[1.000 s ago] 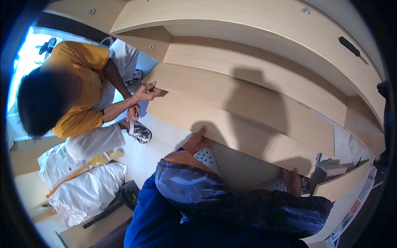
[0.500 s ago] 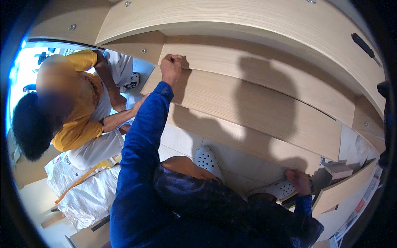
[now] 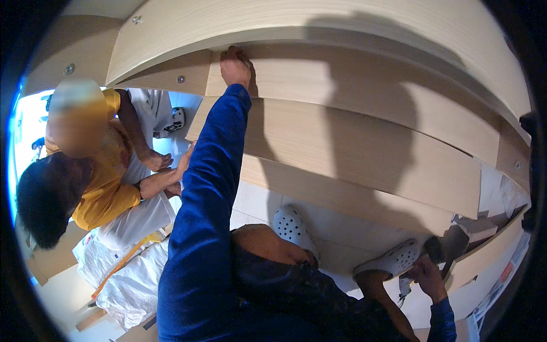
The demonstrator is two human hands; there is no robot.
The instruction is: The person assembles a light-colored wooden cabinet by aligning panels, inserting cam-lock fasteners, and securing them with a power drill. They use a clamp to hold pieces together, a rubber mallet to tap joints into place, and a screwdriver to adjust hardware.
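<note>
Planks [image 3: 296, 134] of pale wood stretch crosswise beyond the person's shoes [image 3: 292, 225], a strip of floor [image 3: 256, 199] along their near edge giving some room for moving, while the right hand [image 3: 426, 276] hangs curled just beside one shoe, its grip unclear to me. Farther off, well apart from it, the left hand [image 3: 235, 67] is bunched against the back panel [image 3: 285, 74] near its left end, seemingly to steady it, though I can't tell whether it grips anything; beside that end a co-worker [image 3: 108, 194] crouches, narrowing the space.

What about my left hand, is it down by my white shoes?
No, your left hand is up at the pale wooden panel, well away from the white shoes.
</note>
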